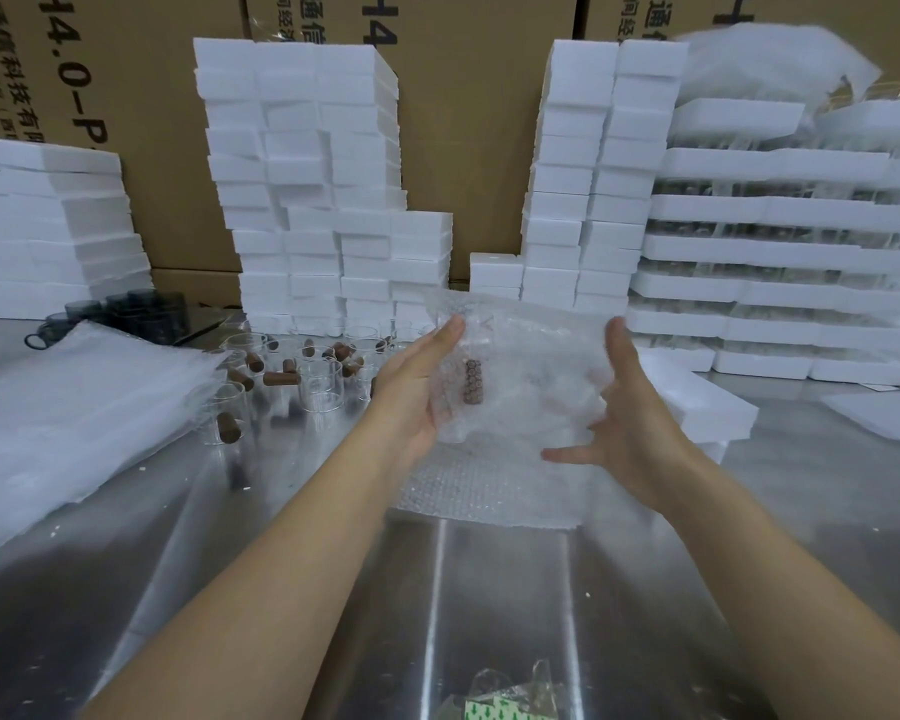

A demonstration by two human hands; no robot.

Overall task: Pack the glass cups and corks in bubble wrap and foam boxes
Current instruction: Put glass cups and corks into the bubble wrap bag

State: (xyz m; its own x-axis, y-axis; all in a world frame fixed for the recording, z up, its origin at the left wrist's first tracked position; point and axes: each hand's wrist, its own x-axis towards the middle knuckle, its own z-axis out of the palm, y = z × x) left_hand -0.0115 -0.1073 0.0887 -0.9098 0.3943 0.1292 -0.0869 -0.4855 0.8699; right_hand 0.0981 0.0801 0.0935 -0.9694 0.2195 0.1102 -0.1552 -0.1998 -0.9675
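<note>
Left hand (417,387), right hand (630,407) splayed; cradling bubble wrap (526,366).

Bubble wrap (520,387), lifted and motion-blurred; a cork (473,380) shows dimly through it, and whether a cup lies inside cannot be told. Carton lettering (74,70) is cut by the top edge, a green-printed packet (494,706) by the bottom edge.
</note>
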